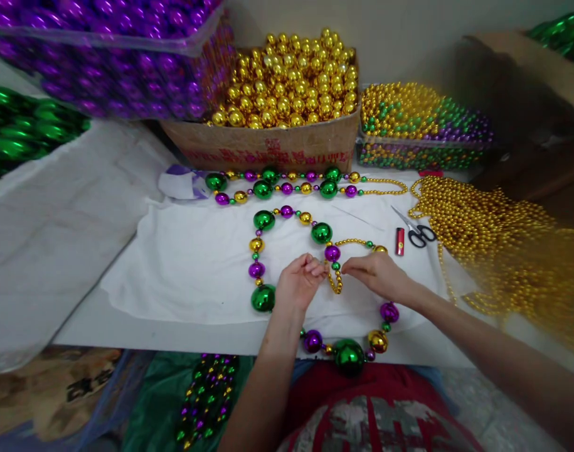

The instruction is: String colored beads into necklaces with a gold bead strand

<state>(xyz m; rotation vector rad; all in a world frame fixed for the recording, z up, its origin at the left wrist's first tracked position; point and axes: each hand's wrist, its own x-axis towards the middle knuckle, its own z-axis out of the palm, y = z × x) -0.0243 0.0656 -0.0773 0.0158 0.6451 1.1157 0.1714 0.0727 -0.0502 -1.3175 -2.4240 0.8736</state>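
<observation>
A bead necklace (264,297) of large green, gold and purple balls lies in an open loop, with a short run of small gold beads (336,286) dangling at its middle. My left hand (302,279) has curled fingers pinched at one end of these small beads, beside a purple ball (332,253). Just across from it, my right hand (374,274) is closed in a pinch; whatever lies between its fingertips is too fine to make out. My right wrist passes over part of the loop, and my left forearm hides another stretch.
A finished-looking strand (263,189) lies along the back of the white cloth (183,263). Scissors (419,235), a red lighter (399,242) and a thin needle-like line (359,217) rest at right. Gold bead strings (484,226) heap beyond. A gold-ball carton (277,147) stands behind.
</observation>
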